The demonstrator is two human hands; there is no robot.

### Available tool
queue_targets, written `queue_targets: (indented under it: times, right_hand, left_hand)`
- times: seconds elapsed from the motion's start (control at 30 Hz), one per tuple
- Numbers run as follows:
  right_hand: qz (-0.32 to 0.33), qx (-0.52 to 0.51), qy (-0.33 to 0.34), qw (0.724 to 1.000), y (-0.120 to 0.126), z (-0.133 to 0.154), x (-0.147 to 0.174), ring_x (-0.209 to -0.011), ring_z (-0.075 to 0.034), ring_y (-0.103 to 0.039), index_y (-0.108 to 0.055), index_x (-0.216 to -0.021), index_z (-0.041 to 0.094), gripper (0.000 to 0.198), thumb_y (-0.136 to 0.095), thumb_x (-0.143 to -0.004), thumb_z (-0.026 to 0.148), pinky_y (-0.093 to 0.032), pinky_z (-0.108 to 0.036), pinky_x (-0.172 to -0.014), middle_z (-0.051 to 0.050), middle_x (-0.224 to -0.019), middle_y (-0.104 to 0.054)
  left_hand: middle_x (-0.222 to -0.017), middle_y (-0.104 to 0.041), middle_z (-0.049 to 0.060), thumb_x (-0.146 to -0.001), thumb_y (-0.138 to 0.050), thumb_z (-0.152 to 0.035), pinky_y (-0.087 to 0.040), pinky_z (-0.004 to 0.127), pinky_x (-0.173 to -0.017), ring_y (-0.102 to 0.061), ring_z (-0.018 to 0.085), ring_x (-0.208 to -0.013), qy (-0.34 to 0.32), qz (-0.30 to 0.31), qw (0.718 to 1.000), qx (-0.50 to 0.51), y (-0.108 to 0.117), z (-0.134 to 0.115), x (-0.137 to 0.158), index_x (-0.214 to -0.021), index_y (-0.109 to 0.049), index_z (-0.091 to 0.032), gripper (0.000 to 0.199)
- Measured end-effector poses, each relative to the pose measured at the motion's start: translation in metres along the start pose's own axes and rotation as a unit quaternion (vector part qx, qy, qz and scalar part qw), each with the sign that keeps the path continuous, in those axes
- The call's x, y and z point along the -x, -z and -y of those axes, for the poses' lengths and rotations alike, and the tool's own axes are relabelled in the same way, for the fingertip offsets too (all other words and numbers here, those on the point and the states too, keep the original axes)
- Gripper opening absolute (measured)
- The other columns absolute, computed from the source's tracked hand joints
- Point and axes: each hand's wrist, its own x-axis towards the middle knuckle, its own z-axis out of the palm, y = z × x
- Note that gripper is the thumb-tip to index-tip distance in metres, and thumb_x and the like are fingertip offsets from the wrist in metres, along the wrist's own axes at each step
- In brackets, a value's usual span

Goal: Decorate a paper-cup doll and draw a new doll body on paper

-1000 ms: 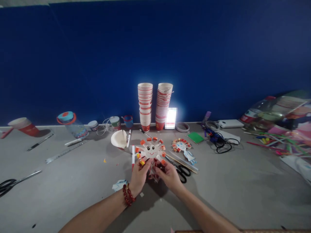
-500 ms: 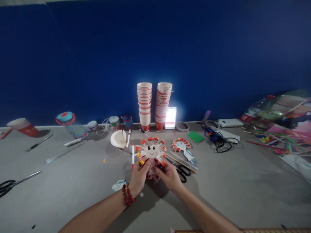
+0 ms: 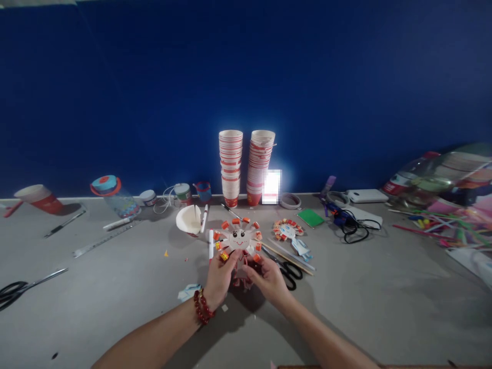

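Between my two hands is a paper-cup doll (image 3: 240,240), its white round face drawn with eyes and a smile, ringed by curled orange-tipped strips. Below the face hangs a paper body with red outlines, partly covered by my fingers. My left hand (image 3: 221,274), a red bead bracelet at its wrist, pinches the doll at the neck. My right hand (image 3: 267,279) is closed on the body's right side. A second paper-cup doll (image 3: 288,230) with a blue-drawn body lies on the table just beyond my right hand. Black-handled scissors (image 3: 290,274) lie beside that hand.
Two tall stacks of paper cups (image 3: 231,169) stand by the blue wall. A cut cup (image 3: 188,220), markers and a blue-edged paper cutout (image 3: 189,292) lie near my left hand. Further right are a green pad (image 3: 311,218), a glue gun (image 3: 336,212) with its cord, and craft sticks.
The view has shifted very slightly. My right fingers have moved a little on the doll's body, and more of its red-outlined lower part shows.
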Motion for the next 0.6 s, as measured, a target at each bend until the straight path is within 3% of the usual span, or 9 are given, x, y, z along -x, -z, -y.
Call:
queue_targets:
  times: [0.43,0.6]
  right_hand:
    - [0.008,-0.031,-0.016,0.999,0.003,0.005,0.000,-0.067,-0.016,-0.055,-0.067,-0.093,0.017,0.035,-0.067,-0.085,0.051,-0.047,-0.025,-0.062,-0.002,-0.077,-0.062]
    - [-0.042,-0.087,-0.029,0.995,0.006,0.013,-0.002,-0.063,-0.017,-0.057,-0.068,-0.103,0.020,0.042,-0.067,-0.083,0.056,-0.049,-0.026,-0.058,-0.004,-0.082,-0.066]
  left_hand:
    - [-0.087,-0.076,0.009,-0.072,-0.077,-0.049,-0.056,0.032,-0.075,-0.070,0.023,-0.079,0.001,0.038,0.999,-0.004,-0.003,-0.007,0.003,-0.091,-0.074,-0.015,0.039]
    - [-0.095,-0.076,0.011,-0.073,-0.076,-0.050,-0.056,0.033,-0.074,-0.070,0.023,-0.080,0.005,0.039,0.999,-0.002,-0.002,-0.005,0.003,-0.098,-0.074,-0.014,0.044]
